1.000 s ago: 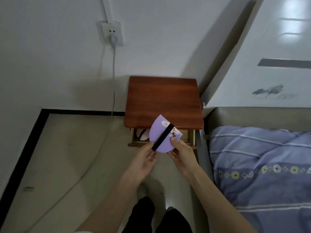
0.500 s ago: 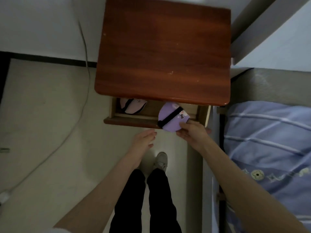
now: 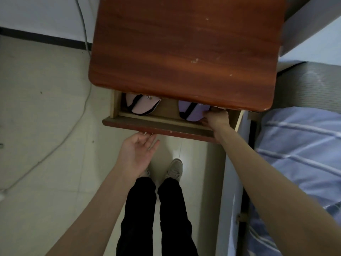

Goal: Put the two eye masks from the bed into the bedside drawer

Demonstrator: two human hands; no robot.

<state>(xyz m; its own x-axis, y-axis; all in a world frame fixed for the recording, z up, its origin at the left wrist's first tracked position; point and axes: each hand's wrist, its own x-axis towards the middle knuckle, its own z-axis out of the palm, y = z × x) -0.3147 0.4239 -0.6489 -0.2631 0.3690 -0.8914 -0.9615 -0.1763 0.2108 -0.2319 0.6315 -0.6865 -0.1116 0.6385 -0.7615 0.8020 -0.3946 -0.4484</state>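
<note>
Head view: we look straight down on a nightstand (image 3: pixel 184 48) whose glossy reddish wood-grain surface has rounded corners and a few pale chips. Below its front edge the drawer (image 3: pixel 158 126) stands pulled out, with a red-brown front lip and pale bare-wood walls.

Inside, at the left end, we note a pink mask (image 3: pixel 142 106), soft and rounded, with a black elastic strap and black edging. At the right end lies a purple mask (image 3: pixel 192 111), also rounded, crossed by a black strap; its upper part is hidden under the surface's edge.

The right hand (image 3: pixel 215 117) reaches into the drawer and touches the purple mask's right edge, fingers curled; we cannot tell whether they pinch it or merely rest against it. The left hand (image 3: pixel 137 152) is spread, palm up, fingertips just beside the drawer front, holding nothing.

A blue striped quilt (image 3: pixel 299 154) covers the bed to the right. A white cable (image 3: pixel 81 100) trails across the pale tiled floor (image 3: pixel 40 111). We read no writing anywhere.
</note>
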